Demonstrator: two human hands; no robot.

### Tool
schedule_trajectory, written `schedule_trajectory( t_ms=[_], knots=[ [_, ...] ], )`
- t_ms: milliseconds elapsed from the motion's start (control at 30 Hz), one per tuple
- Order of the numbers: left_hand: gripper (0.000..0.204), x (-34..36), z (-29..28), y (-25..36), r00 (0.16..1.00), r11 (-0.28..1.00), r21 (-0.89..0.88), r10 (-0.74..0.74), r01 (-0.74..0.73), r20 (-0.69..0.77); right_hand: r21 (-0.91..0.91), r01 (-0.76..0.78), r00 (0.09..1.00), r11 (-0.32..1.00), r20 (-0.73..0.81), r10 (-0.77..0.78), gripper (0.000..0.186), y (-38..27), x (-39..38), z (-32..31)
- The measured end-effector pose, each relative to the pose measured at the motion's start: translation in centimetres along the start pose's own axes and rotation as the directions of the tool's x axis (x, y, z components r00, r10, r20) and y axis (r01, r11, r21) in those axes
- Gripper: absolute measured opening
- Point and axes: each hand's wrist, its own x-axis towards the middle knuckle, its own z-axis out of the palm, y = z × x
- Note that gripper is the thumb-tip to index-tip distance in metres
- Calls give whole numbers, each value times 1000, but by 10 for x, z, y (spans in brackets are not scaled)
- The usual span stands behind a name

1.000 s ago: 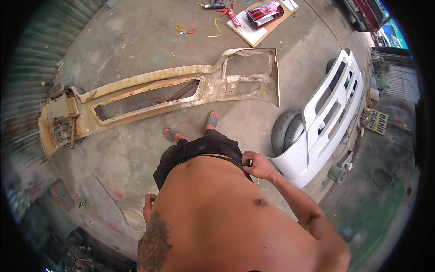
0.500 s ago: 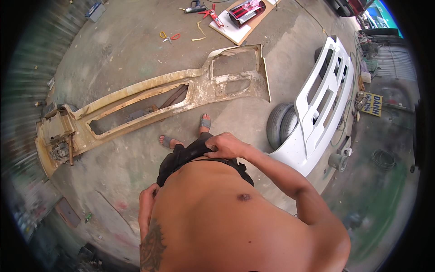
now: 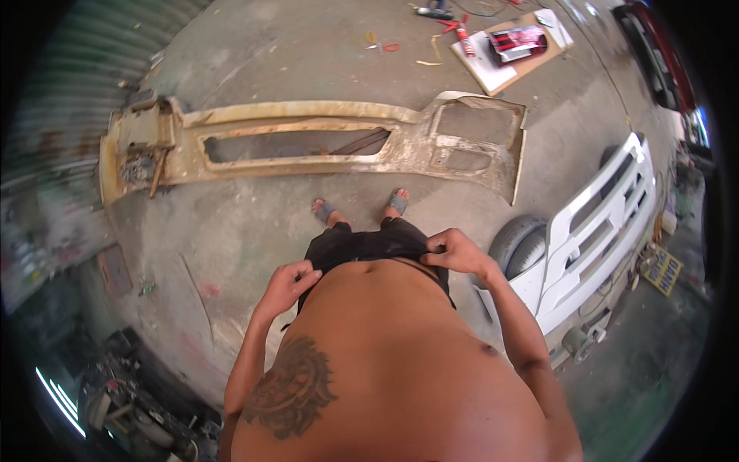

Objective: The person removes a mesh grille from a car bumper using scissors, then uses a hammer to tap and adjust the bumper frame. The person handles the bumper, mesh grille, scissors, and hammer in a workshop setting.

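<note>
Black shorts (image 3: 362, 245) sit at my waist, with both hands at their waistband. My left hand (image 3: 291, 282) pinches the fabric at the left hip, its fingers curled against the edge. At the right hip my right hand (image 3: 456, 251) grips the waistband between thumb and fingers. Beyond my sandalled feet lies a long, dirty beige vehicle bumper (image 3: 308, 112), stretched across the concrete floor from left to right. Neither hand touches it.
To the right, a white bumper (image 3: 566, 269) leans over stacked tires (image 3: 516, 242). Farther off are a tail light (image 3: 517, 46) on cardboard, a red caulking gun (image 3: 464, 38) and scissors (image 3: 379, 48). Dark machinery (image 3: 146, 408) stands at the lower left; a yellow sign (image 3: 662, 269) lies right.
My view has turned, so the bumpers and floor items shift in the picture. The left hand has come forward from the side to the front of the waistband; the right still grips it.
</note>
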Motion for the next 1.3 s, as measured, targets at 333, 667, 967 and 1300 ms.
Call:
schedule_trajectory(
  t_ms=[333,667,967,1300],
  knots=[
    [31,22,-32,24,969,989,138,-10,46,-249,-296,-188,952,936,-288,100,33,86,72,-41],
    [30,0,-172,-142,836,933,245,-94,263,-540,-498,-303,953,812,-162,256,28,233,194,-13],
    [30,79,-532,-383,634,704,312,-250,638,-732,-104,-748,657,656,29,753,53,122,281,184],
    [64,240,-854,-709,506,226,458,-259,860,-822,-536,-812,321,232,-78,944,107,-68,389,389]
  ],
)
